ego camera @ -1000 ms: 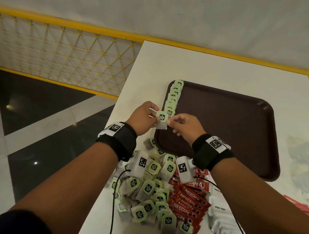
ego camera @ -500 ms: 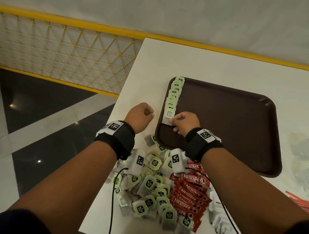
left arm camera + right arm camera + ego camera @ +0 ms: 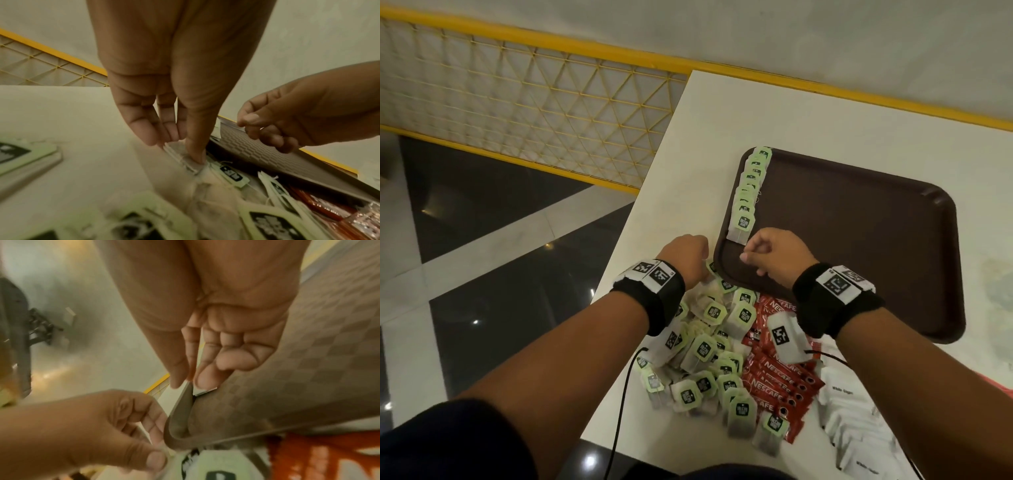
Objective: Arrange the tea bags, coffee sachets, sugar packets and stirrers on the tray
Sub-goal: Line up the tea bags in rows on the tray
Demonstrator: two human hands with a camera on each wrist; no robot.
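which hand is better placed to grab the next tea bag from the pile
Left. The left hand already pinches a tea bag at the loose pile beside the tray, while the right hand hovers over the tray's near corner.

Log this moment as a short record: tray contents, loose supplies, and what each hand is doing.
tray: brown, on the white table
on tray: one overlapping row of tea bags along its left edge
off tray: tea bag pile, red coffee sachets, white sugar packets
left hand: pinches a tea bag at the pile
right hand: over the tray's near left corner, fingers loosely curled, holds nothing
stirrers: not identifiable
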